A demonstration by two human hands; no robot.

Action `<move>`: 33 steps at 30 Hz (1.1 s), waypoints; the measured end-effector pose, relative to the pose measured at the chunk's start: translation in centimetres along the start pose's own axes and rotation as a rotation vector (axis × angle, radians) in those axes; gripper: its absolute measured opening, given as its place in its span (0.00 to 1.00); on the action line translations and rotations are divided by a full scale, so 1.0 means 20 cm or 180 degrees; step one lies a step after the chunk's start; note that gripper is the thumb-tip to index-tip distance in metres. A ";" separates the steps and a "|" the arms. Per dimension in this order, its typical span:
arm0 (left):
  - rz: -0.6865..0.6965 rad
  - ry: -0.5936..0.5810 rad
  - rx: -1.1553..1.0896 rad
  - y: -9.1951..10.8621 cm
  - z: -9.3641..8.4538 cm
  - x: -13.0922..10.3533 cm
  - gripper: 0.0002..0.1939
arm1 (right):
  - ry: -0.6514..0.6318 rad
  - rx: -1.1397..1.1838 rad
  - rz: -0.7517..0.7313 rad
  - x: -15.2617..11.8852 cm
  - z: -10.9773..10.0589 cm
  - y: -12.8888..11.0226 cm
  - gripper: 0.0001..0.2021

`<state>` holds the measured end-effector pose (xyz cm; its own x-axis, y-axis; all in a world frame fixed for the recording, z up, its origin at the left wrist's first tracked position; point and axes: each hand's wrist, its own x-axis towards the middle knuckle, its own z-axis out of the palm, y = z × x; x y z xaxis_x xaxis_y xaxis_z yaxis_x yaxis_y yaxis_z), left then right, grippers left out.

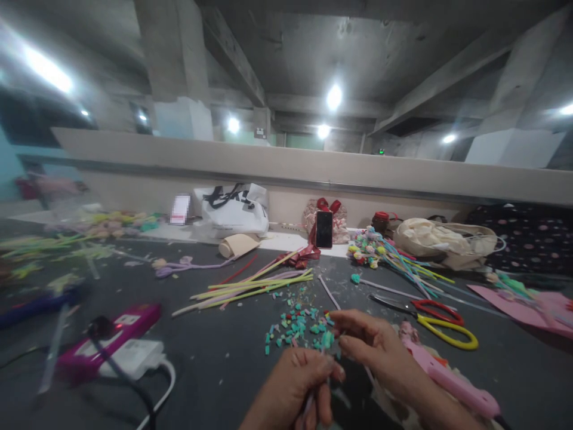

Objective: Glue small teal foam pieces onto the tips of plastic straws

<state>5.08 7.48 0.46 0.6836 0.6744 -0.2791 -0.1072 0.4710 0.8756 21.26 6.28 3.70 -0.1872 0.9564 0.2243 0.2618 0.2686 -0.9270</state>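
Observation:
My left hand (304, 379), low in the middle, pinches a thin pale purple stem (310, 405) whose top has a small teal cluster (326, 340). Close by on the right, my right hand (371, 343) has its thumb and fingers apart, near the cluster, with nothing seen between them. Small teal, pink and yellow pieces (298, 325) lie scattered on the dark table (215, 358) just beyond my hands. A pink glue gun (456, 382) lies beside my right forearm.
Scissors with red and yellow handles (447, 331) lie to the right. Yellow and purple stems (250, 286) lie beyond the pieces. A magenta power strip (111, 337) with a white plug and cables is at the left. A phone (324, 229) stands at the back.

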 end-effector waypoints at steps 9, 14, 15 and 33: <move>0.0007 0.0195 0.0243 -0.02 0.01 0.02 0.24 | 0.0131 -0.1294 -0.0378 -0.01 0.05 -0.10 0.14; -0.0003 0.0212 0.0212 -0.02 0.00 0.04 0.20 | 0.0255 -0.1249 -0.0322 0.00 0.05 -0.06 0.12; -0.0030 0.0208 0.0199 -0.02 0.00 0.03 0.20 | 0.0282 -0.1184 -0.0320 0.00 0.04 -0.05 0.12; -0.0040 0.0116 0.0137 0.00 0.00 0.02 0.18 | -0.0083 -0.1594 -0.1494 0.00 0.00 -0.03 0.07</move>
<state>5.35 7.76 0.44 0.6579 0.6892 -0.3037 -0.0671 0.4552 0.8878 21.15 6.08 4.21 -0.4089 0.7244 0.5550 0.5525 0.6805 -0.4813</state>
